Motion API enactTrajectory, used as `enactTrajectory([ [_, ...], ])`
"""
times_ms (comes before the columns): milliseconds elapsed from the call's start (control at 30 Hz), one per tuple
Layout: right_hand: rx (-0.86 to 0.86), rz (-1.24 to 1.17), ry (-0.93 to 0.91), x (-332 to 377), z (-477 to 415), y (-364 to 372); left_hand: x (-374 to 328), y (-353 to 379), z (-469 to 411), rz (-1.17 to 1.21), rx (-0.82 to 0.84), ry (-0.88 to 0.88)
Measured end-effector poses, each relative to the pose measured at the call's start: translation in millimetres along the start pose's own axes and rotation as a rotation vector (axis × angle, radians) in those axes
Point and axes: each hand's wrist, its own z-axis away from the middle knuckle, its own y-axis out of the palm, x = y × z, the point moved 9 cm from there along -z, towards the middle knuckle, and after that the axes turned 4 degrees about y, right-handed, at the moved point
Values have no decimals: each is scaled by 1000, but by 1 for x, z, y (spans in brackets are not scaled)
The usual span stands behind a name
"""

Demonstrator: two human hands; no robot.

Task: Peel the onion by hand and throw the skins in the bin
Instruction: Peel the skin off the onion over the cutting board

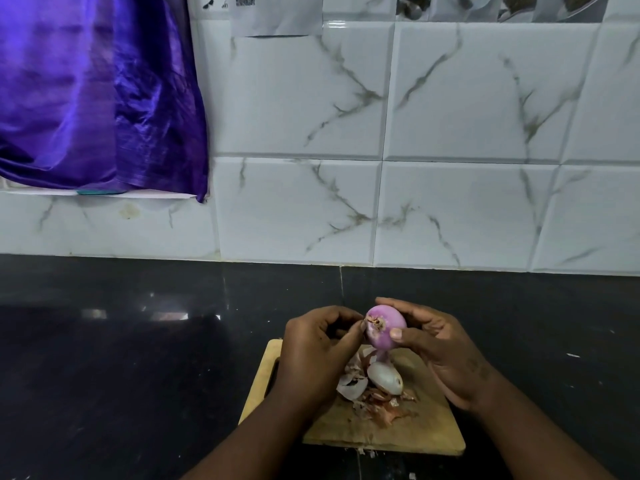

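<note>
— Which step is this?
— Mid-peel. Loose skins (pixel 367 389) lie on the chopping board (pixel 433 431) nearest you. Above it, your right hand (pixel 440 348) has its fingers curled round the onion (pixel 384 329), and your left hand (pixel 311 344) pinches at its root end.
— Its lie?
— Root end faces you, long axis roughly toward you. Next, likely: strip the rest, gather the skins. No bin in view.

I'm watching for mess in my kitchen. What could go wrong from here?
The onion, held in the air by the right hand while the left hand picks at its root end, may slip and drop. The loose skins piled on the cutting board may scatter onto the black counter; no bin is in view.
</note>
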Motion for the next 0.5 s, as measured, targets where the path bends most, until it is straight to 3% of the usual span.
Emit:
enactTrajectory([
  [267, 12, 54, -29, 4, 3, 6, -1, -3, -1, -133, -44, -3],
  [500, 91, -202, -27, 12, 3, 11, 18, -4, -3, -107, -20, -120],
])
